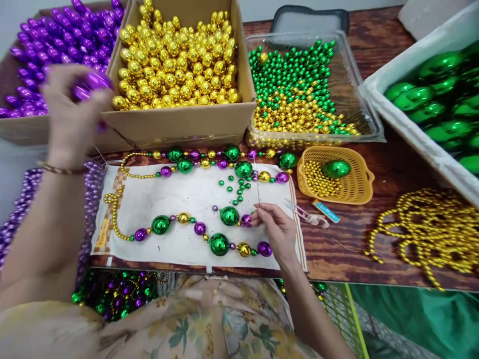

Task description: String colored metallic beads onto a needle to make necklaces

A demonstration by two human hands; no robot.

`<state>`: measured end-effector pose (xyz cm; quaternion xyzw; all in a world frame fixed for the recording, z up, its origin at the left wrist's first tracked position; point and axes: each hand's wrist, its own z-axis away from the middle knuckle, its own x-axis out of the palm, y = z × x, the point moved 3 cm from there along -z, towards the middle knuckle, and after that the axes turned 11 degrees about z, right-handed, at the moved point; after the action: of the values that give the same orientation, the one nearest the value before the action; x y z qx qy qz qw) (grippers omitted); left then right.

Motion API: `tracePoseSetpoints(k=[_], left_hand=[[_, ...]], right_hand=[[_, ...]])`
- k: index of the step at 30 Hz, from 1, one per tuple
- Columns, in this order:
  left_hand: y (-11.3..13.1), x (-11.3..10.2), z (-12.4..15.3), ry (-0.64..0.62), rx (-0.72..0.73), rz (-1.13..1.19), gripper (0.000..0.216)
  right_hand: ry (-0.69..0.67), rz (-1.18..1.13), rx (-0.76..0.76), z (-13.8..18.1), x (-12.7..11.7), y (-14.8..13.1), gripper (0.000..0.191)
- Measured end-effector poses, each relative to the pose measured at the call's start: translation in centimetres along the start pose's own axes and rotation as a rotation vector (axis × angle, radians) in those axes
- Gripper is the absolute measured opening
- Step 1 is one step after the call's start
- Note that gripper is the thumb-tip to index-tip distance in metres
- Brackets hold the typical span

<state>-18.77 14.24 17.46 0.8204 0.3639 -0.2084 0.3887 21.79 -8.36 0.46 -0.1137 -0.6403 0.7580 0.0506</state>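
My left hand is raised at the left, blurred by motion, with its fingers closed on a purple bead near the box of purple beads. My right hand rests on the white cloth and pinches a thin needle that points up. A strung chain of green, gold and purple beads loops over the cloth; its end bead lies just beside my right fingers. Several small loose green beads lie near the needle.
A cardboard box of gold beads and a clear tray of small green and gold beads stand behind. A yellow basket, small snips, a gold strand pile and a white box of large green balls sit right.
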Motion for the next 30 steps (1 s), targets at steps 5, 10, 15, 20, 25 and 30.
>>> tracePoseSetpoints(k=[5, 10, 15, 20, 25, 30], left_hand=[[10.2, 10.2, 14.1, -0.537, 0.182, 0.124, 0.032], [10.8, 15.6, 19.2, -0.816, 0.133, -0.038, 0.034], [10.6, 17.0, 19.3, -0.883, 0.159, -0.184, 0.035], [10.9, 17.2, 19.6, -0.862, 0.137, -0.239, 0.04], [11.4, 17.0, 19.7, -0.869, 0.136, -0.279, 0.046], [11.7, 16.5, 19.8, -0.842, 0.107, -0.269, 0.048]], right_hand=[[-0.003, 0.02, -0.065, -0.2, -0.3, -1.3, 0.016], [0.023, 0.003, -0.085, 0.4, -1.3, -1.0, 0.019], [0.072, -0.029, -0.084, 1.1, -2.4, -0.2, 0.015], [0.084, -0.019, -0.107, 0.8, -3.4, -0.5, 0.016], [0.06, -0.01, -0.138, 0.3, -3.7, -1.6, 0.018], [0.047, -0.001, -0.183, 0.0, -3.7, -2.7, 0.018]])
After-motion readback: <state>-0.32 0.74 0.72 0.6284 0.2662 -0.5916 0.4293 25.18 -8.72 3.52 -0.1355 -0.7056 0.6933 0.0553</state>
